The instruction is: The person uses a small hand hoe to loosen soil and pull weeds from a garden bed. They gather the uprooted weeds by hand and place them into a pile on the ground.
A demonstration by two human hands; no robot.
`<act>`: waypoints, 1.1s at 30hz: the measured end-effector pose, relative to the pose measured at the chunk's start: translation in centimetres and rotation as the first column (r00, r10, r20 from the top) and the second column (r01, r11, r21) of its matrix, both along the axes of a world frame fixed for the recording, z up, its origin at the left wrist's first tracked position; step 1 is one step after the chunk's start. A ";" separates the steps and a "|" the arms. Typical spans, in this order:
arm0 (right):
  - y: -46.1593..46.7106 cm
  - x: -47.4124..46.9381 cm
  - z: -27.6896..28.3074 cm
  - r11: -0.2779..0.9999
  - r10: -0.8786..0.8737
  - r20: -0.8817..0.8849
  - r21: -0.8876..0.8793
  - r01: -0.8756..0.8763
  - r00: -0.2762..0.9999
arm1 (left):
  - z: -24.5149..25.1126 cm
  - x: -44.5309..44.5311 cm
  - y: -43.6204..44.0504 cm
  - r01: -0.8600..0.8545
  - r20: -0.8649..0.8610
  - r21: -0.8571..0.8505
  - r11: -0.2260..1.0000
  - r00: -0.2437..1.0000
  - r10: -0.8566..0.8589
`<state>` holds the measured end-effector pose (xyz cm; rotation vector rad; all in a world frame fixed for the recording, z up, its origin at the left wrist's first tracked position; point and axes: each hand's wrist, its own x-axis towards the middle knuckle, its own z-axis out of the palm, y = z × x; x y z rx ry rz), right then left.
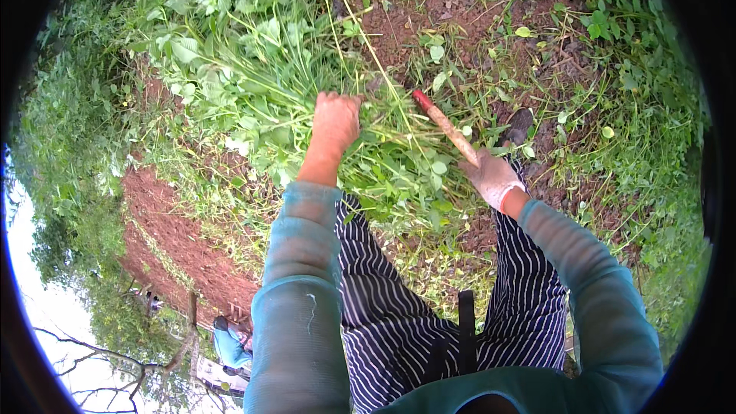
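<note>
My bare left hand (337,119) is closed around a bundle of long green stems (270,86), whose leafy ends spread to the upper left. To its right, my right hand (492,179), in a pale work glove, grips a worn wooden tool handle (453,135) with a red end pointing up and left. The rest of that tool is hidden, so its kind cannot be told. Cut or pulled greenery (402,175) lies in a heap between both hands, in front of my striped trousers (391,299).
Reddish soil (397,11) strewn with leaves lies ahead. A dark shoe (519,125) stands beyond my right hand. Dense low plants (650,126) grow at the right. At the lower left are a bare earth strip (178,241), a leafless tree (138,365) and a person in blue (230,345).
</note>
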<state>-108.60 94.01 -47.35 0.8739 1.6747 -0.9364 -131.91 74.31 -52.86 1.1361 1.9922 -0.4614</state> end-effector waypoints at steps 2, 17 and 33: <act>0.3 0.6 0.0 1.000 -0.024 -0.056 -0.004 0.024 0.998 | 1.0 1.6 -0.6 -0.015 0.049 -0.035 0.999 0.999 0.017; -8.3 -6.9 0.1 0.970 -0.077 0.110 -0.221 0.100 0.991 | 3.6 16.7 -9.0 0.055 0.246 -0.211 0.976 0.969 -0.001; -13.0 -5.1 3.9 0.963 0.169 -0.157 -0.182 -0.197 0.973 | 5.5 21.6 -9.6 0.095 0.395 -0.318 0.943 0.918 0.041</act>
